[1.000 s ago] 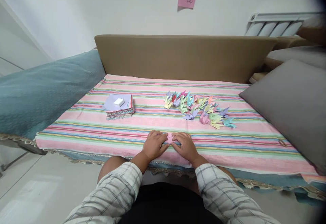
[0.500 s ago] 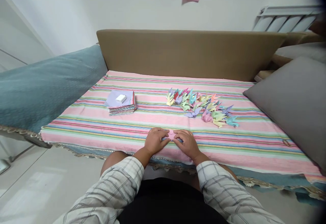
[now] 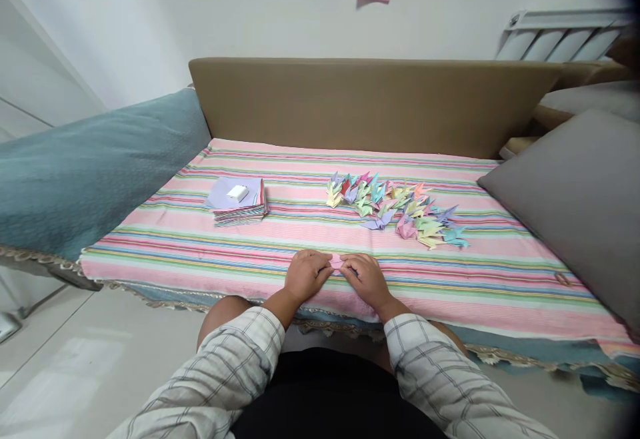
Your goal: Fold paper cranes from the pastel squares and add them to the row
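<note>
A small piece of pink paper (image 3: 337, 261) lies low over the striped cloth near the seat's front edge, mostly covered by fingers. On its left side, my left hand (image 3: 306, 274) is closed, thumb and fingers pinching the paper. My right hand (image 3: 367, 278) grips the opposite side the same way, the two thumbs a short gap apart. How the paper is folded under the fingers is hidden. Beyond my right hand lies a cluster of folded paper cranes (image 3: 383, 209) in many colours.
At the left stands a stack of coloured paper sheets (image 3: 240, 214) with a small white block (image 3: 237, 193) on top. A grey cushion (image 3: 575, 206) leans at the right, a small brownish loop (image 3: 563, 280) beside it. The brown backrest (image 3: 370, 106) closes off the far side.
Both hands stay in nearly the same place. The thumbs and fingers have drawn in tighter on the pink paper, and less of it shows between them.
</note>
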Tool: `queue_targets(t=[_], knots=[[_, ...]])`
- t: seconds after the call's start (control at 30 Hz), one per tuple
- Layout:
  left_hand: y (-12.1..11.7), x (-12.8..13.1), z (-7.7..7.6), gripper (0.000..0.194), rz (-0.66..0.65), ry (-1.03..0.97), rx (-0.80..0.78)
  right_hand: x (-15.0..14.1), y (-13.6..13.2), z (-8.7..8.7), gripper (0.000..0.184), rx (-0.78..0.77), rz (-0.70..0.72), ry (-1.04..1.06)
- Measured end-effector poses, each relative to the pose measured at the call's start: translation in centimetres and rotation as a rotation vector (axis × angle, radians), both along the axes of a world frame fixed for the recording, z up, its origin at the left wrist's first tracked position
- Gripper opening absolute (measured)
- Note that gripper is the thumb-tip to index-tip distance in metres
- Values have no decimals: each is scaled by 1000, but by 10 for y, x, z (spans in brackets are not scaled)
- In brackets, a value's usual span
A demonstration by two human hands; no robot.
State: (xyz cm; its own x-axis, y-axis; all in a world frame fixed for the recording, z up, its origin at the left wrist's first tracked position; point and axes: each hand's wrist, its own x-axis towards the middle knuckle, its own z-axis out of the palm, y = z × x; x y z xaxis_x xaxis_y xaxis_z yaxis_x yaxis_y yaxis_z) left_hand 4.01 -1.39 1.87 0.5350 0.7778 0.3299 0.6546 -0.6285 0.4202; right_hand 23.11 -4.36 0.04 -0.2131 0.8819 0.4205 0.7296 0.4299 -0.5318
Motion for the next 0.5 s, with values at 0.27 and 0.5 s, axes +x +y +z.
queue_targets(t=[0.27, 0.5], knots=[[2, 7, -2, 13, 107, -86, -45, -3, 8, -5, 14, -44, -81, 106], [4, 10, -2, 18, 141, -113, -87, -9, 13, -4, 13, -78, -151, 135]])
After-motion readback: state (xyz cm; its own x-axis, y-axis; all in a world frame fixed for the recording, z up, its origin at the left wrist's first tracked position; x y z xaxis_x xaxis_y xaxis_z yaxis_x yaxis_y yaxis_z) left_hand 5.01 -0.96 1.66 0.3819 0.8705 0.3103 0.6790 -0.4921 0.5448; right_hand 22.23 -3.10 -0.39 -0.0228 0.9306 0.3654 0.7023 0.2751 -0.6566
